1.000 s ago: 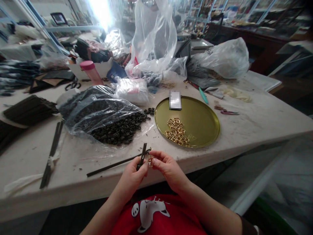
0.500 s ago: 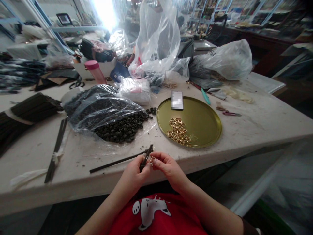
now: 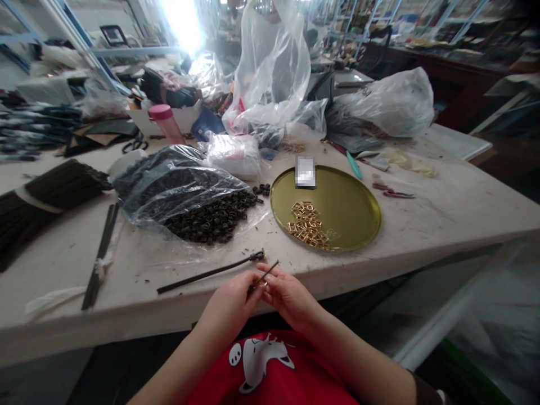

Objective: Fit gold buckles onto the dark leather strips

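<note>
My left hand (image 3: 236, 295) is closed on a narrow dark strap (image 3: 270, 271), whose free end points up and right past the fingertips. My right hand (image 3: 293, 295) pinches a small gold buckle (image 3: 265, 284) against the strap, the two hands touching at the fingertips. Fingers partly hide the buckle, so how far the strap passes through it I cannot tell. Just beyond the hands lies another dark strap (image 3: 206, 274), with a looped end bearing a bit of metal. A round gold tray (image 3: 350, 208) holds a pile of loose gold buckles (image 3: 307, 225).
Small black loops (image 3: 211, 219) spill from a clear plastic bag (image 3: 169, 174) left of the tray. A banded bundle of dark strips (image 3: 59, 185) lies far left, near loose strips (image 3: 100, 253). Scissors (image 3: 399, 194) and a turquoise-handled tool (image 3: 353, 164) rest right of the tray.
The strap in my left hand has turned from steep and broadside to a lower slant, thin edge showing. My right fingers have shifted round the buckle, closer against the left hand.
</note>
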The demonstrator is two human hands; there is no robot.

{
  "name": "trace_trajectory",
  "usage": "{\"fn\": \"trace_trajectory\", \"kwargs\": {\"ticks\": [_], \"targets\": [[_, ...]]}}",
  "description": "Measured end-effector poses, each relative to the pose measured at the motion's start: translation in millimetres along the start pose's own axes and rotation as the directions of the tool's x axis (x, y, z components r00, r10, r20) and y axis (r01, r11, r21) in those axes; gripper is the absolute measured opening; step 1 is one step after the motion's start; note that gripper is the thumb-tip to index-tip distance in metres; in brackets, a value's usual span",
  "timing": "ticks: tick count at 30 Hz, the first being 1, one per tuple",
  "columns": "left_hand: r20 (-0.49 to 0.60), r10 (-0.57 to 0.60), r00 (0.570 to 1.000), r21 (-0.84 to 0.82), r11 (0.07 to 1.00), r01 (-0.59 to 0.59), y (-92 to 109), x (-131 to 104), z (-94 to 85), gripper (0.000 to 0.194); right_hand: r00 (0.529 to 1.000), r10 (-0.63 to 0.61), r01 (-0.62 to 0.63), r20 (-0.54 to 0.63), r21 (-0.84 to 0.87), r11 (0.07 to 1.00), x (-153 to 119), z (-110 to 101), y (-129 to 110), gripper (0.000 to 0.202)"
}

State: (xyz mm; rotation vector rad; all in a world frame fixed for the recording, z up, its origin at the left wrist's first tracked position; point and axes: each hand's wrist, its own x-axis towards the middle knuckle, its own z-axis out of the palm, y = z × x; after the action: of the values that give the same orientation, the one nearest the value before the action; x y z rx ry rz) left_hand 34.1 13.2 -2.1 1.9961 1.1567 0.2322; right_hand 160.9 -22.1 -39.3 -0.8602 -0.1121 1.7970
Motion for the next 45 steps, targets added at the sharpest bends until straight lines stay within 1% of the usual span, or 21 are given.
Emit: {"fn": "trace_trajectory", "kwargs": {"ticks": [3,5,8,11,14,16,21,24,26,29,31,34,37,40,42,45], "targets": [[-0.043,-0.068,0.997,-0.067,0.996,0.065,-2.4,-3.5,-5.9,0.02,1.0,-0.005,0.005,0.007,-0.026,1.0,1.2,-4.3,0.4,0.036],[-0.047,-0.087,0.995,-0.151,0.985,0.079,-5.6,-6.8,-9.4,0.025,1.0,-0.015,0.015,0.007,-0.066,0.998,2.3,-7.1,-0.3,0.037],[-0.001,-0.117,0.993,-0.273,0.955,0.112,-12.2,-12.8,-13.8,0.032,0.998,-0.058,0.061,0.029,-0.129,0.99,3.7,-9.4,-3.7,0.036],[0.068,-0.15,0.986,-0.327,0.931,0.164,-18.6,-17.9,-16.7,0.03,0.991,-0.13,0.131,0.018,-0.153,0.98,4.7,-8.2,-8.7,0.03],[0.1,-0.157,0.983,-0.288,0.941,0.179,-20.6,-20.1,-16.5,0.029,0.989,-0.151,0.15,0.0,-0.126,0.981,4.6,-3.0,-12.0,0.026],[0.091,-0.136,0.986,-0.235,0.96,0.154,-18.8,-19.5,-14.3,0.03,0.989,-0.149,0.148,-0.006,-0.092,0.985,3.3,1.8,-12.1,0.025],[0.002,-0.051,0.999,-0.111,0.992,0.051,-12.5,-16.2,-7.0,0.026,0.992,-0.126,0.126,-0.006,-0.002,0.992,-3.3,11.7,-8.4,0.024],[-0.031,0.005,1.0,-0.051,0.999,-0.007,-13.2,-17.2,-4.6,0.025,0.993,-0.119,0.12,-0.02,0.032,0.992,-6.7,13.4,-6.4,0.023],[-0.045,0.028,0.999,0.001,1.0,-0.028,-15.3,-19.4,-3.7,0.026,0.994,-0.105,0.107,-0.032,0.046,0.993,-8.1,13.5,-5.1,0.023],[-0.071,0.033,0.997,0.063,0.998,-0.028,-17.8,-23.5,-2.6,0.028,0.995,-0.097,0.098,-0.02,0.051,0.994,-9.2,14.1,-2.8,0.024],[-0.086,0.038,0.996,0.073,0.997,-0.032,-17.7,-25.4,-1.9,0.028,0.994,-0.11,0.11,-0.011,0.042,0.993,-9.7,15.6,-1.2,0.026],[-0.106,0.062,0.992,0.046,0.997,-0.058,-15.0,-25.9,-1.2,0.029,0.99,-0.14,0.141,-0.013,0.027,0.99,-11.3,18.1,1.1,0.027],[-0.122,0.066,0.99,0.039,0.997,-0.062,-10.8,-24.2,-0.2,0.028,0.981,-0.193,0.193,0.003,-0.054,0.98,-13.9,18.1,4.6,0.025],[-0.101,0.069,0.993,0.015,0.998,-0.068,-5.6,-22.2,1.3,0.027,0.966,-0.258,0.257,0.028,-0.24,0.936,-15.0,14.5,8.8,0.023],[-0.078,0.055,0.995,-0.074,0.995,-0.061,-2.3,-21.3,2.2,0.024,0.951,-0.308,0.298,0.024,-0.33,0.896,-13.9,11.2,10.8,0.022],[-0.035,-0.004,0.999,-0.235,0.972,-0.004,0.6,-20.0,2.8,0.015,0.937,-0.349,0.333,0.024,-0.361,0.871,-10.2,7.5,11.8,0.02]]}}
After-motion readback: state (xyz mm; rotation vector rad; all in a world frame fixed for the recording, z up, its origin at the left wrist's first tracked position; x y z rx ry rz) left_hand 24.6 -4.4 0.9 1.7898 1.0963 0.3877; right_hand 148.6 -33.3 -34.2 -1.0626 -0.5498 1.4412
